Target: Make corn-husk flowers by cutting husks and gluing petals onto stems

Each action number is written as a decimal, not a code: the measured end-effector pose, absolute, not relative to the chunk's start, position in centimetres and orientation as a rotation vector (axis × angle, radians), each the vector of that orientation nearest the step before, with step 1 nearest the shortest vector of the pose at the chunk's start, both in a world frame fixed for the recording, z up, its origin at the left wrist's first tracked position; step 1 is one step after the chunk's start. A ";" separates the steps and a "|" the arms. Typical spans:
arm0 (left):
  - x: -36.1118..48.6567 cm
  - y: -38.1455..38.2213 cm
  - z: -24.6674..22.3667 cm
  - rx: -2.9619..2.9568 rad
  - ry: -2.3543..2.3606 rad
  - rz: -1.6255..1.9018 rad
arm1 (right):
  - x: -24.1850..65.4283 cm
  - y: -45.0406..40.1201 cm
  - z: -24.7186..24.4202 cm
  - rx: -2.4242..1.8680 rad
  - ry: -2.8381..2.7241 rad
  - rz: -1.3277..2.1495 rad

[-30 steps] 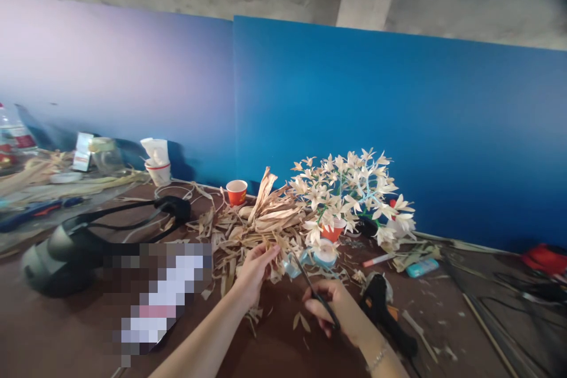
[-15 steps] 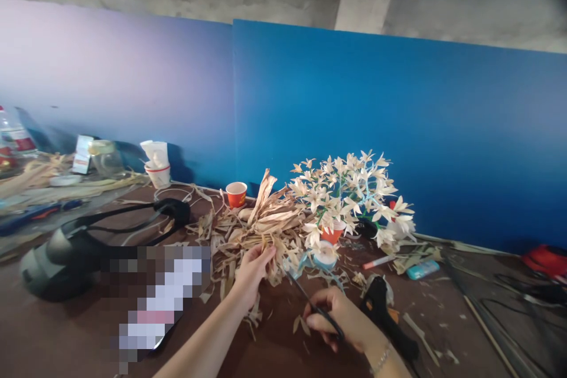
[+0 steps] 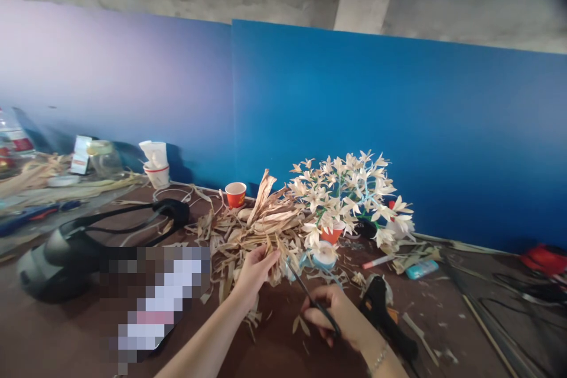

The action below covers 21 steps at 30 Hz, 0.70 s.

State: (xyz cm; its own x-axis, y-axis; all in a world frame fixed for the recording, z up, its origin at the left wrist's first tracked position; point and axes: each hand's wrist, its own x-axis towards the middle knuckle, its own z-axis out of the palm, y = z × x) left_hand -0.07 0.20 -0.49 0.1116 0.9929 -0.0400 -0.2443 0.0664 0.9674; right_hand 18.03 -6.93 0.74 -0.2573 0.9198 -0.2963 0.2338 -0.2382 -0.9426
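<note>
My left hand (image 3: 253, 276) is closed in a pinch on a small piece of dried husk (image 3: 269, 244), in front of a heap of dry corn husks (image 3: 274, 218). To its right, my right hand (image 3: 330, 312) is wrapped round a pair of dark-handled scissors (image 3: 303, 284), whose tips point up and left towards the pinched piece. Two little husk petals (image 3: 301, 325) lie beside my right fingers. Behind both hands rises a bunch of cream husk flowers (image 3: 349, 189) on green stems, with an orange cup (image 3: 332, 233) beneath it.
A black glue gun (image 3: 385, 313) lies right of my right hand. Farther right are a blue packet (image 3: 422, 270) and a red-capped pen (image 3: 378, 261). On the left are a dark visor-like object (image 3: 57, 266), a blurred-out phone-like shape (image 3: 163, 301) and a red paper cup (image 3: 235, 195).
My left fingers have shifted slightly right. The scissors and my right hand have moved a little to the left. The rest stays in place.
</note>
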 end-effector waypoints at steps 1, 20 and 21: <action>-0.1 0.2 -0.5 1.028 0.976 1.198 | 18.0 -7.0 0.8 -1.406 -1.435 1.537; 0.3 -0.5 0.4 0.996 0.861 1.080 | 18.1 -7.0 0.9 -1.479 -1.467 1.559; 0.3 -0.4 0.4 0.986 0.859 1.077 | 18.1 -7.0 0.9 -1.472 -1.465 1.566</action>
State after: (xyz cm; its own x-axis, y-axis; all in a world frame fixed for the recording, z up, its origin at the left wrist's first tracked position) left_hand 0.26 -0.42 0.35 0.2578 0.9622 -0.0880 -0.2996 0.1662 0.9395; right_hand 18.12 -6.97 0.93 -0.2630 0.9018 -0.3429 0.2822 -0.2680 -0.9212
